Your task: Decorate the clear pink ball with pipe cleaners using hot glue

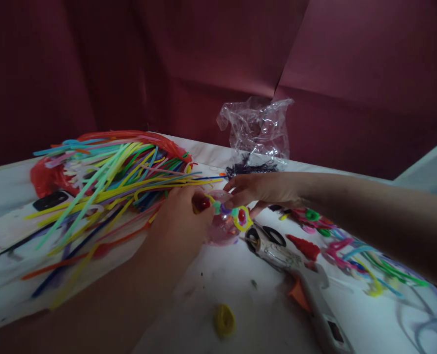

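A clear pinkish ball [222, 228] sits on the white table, with a band of coloured pipe-cleaner pieces across it, among them a yellow ring with a red centre [242, 216]. My left hand [187, 211] is at the ball's left side, its fingers curled by a dark red piece [202, 204]; whether it grips that piece is unclear. My right hand [253, 191] reaches over from the right, fingers spread and bent, with fingertips touching the top and right side of the ball.
Loose pipe cleaners [103, 184] lie left on red plastic. A clear bag [258, 130] stands behind. A glue gun [306, 280], scissors [274, 236] and coloured scraps [345, 248] are right. A yellow coil [224, 320] lies in front.
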The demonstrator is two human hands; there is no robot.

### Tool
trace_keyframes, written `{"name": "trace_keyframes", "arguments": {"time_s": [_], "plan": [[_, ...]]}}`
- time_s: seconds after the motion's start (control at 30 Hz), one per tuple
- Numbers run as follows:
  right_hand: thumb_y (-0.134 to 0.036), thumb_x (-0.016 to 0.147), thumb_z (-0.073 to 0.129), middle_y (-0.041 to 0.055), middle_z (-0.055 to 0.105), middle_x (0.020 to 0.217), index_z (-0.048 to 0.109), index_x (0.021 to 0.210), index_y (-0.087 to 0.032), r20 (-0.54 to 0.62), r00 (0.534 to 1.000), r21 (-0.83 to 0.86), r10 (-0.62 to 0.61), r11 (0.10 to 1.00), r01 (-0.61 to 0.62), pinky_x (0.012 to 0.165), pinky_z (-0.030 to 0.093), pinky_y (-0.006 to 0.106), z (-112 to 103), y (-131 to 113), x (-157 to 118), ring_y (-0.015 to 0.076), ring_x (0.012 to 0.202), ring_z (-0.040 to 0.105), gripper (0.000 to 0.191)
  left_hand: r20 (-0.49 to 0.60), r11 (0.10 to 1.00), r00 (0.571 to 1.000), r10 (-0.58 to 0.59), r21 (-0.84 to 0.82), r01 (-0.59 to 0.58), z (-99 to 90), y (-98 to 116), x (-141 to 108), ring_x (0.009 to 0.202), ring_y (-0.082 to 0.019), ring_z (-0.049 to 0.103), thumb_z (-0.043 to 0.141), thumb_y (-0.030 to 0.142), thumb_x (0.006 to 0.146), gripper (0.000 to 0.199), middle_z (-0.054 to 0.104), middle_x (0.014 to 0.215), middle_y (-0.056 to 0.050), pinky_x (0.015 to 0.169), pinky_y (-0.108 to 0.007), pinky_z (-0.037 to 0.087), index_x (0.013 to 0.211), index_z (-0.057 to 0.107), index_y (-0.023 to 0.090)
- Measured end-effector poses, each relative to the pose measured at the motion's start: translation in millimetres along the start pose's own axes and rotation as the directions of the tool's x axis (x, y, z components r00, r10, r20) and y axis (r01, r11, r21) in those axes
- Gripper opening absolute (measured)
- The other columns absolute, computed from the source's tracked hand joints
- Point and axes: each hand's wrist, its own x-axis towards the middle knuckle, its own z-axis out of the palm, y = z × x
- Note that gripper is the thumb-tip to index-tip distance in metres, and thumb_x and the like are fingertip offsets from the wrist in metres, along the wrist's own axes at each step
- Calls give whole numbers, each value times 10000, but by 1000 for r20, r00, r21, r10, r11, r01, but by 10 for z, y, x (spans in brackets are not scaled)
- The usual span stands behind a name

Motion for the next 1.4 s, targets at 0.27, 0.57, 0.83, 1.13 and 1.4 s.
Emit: {"name": "trace_keyframes", "arguments": {"time_s": [0.27,0.57,0.83,1.13,1.4], "plan": [[-289,762,682,94,669,1006,640,1021,-141,11,1000,-81,4,997,-3,577,498,235,52,-167,64,189,861,611,301,-31,991,995,-99,85,101,-111,26,41,652,-209,619,578,276,733,104,678,765,-39,530,-297,411,820,613,231],[-203,758,704,88,687,943,681,889,-199,52,998,19,45,999,-46,559,553,265,45,-175,79,197,792,648,134,-2,985,991,-132,109,131,-130,59,45,585,-198,587,575,275,742,113,682,723,-32,493,-292,350,841,616,238],[-292,649,822,79,667,1017,652,971,-173,34,999,119,43,992,-47,602,544,229,45,-79,20,184,879,626,383,-36,992,995,-92,84,95,-69,86,-24,734,-263,652,592,271,730,79,692,823,-61,530,-321,411,802,571,246],[-277,652,809,5,629,982,560,1036,-199,1,1000,280,-30,960,29,693,539,219,76,203,-120,122,812,614,463,-95,993,995,-10,113,21,102,109,-77,958,-311,611,621,281,735,248,642,1009,-146,757,-414,469,941,504,208],[-249,681,780,28,645,989,560,1017,-203,-34,999,250,-3,968,11,668,555,247,73,168,-71,153,837,629,404,-24,996,999,-29,84,31,62,73,-2,780,-225,642,607,323,741,232,669,928,-72,645,-330,464,942,573,212]]}}
